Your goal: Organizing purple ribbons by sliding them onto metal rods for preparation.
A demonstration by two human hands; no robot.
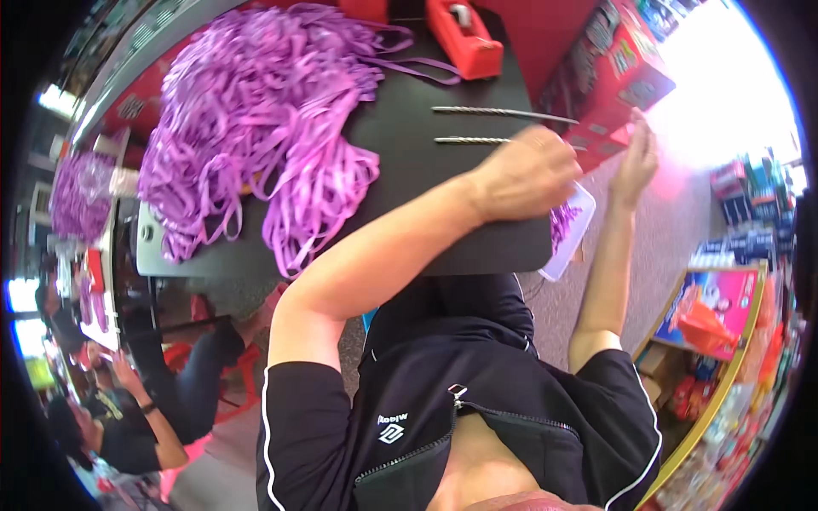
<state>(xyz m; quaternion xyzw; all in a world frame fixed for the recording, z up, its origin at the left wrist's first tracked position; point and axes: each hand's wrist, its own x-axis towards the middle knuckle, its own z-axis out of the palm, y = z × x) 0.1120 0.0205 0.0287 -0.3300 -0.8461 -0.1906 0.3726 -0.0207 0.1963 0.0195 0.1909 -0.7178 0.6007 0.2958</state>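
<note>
My left hand (530, 173) is over the right end of the black table (400, 183), its fingers curled closed; anything inside them is hidden. Beside it, two thin metal rods (464, 110) with twisted shafts lie roughly parallel, and the hand covers part of the nearer one. My right hand (636, 162) is raised past the table's right edge, fingers stretched upward, with nothing clearly visible in it. A large heap of purple straps (256, 102) covers the table's left half. Purple scraps show in a translucent plastic bin (579, 234) below the right edge.
A red tape dispenser (464, 43) stands at the table's far edge. Red printed cartons (609, 81) rise beyond the right end. A shelf unit (707, 315) with goods is at the right. Another person (128, 417) sits at the lower left, near more purple straps (81, 196).
</note>
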